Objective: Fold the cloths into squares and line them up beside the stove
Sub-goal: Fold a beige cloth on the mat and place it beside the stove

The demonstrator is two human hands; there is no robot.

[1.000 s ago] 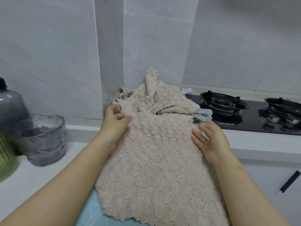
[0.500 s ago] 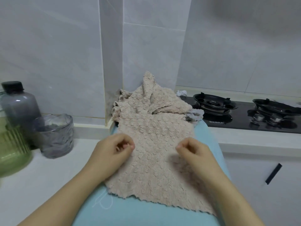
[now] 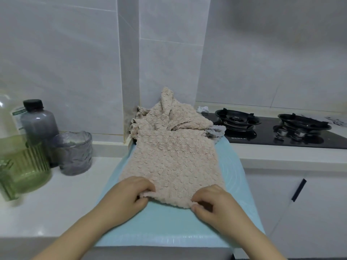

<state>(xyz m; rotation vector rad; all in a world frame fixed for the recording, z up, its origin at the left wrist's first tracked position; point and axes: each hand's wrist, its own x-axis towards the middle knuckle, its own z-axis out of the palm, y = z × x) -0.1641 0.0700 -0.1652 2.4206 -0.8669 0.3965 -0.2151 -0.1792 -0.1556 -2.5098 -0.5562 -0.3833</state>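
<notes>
Our left hand [image 3: 129,194] and right hand [image 3: 216,203] each pinch the near edge of the beige fluffy cloth [image 3: 172,162] on the pale blue mat [image 3: 169,222] over the white worktop [image 3: 47,199]; its far end heaps beside the black gas stove [image 3: 281,136].

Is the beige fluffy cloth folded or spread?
Spread: beige fluffy cloth lies flat, far end bunched; left hand and right hand pinch near edge.

This is a home kitchen, shown by the black two-burner gas stove [image 3: 272,128] set into a white tabletop [image 3: 47,199] backed by pale wall tiles [image 3: 262,62], white cabinet doors [image 3: 309,212] below, and a bottle [image 3: 38,121] and glass jars [image 3: 75,152] standing by.
</notes>
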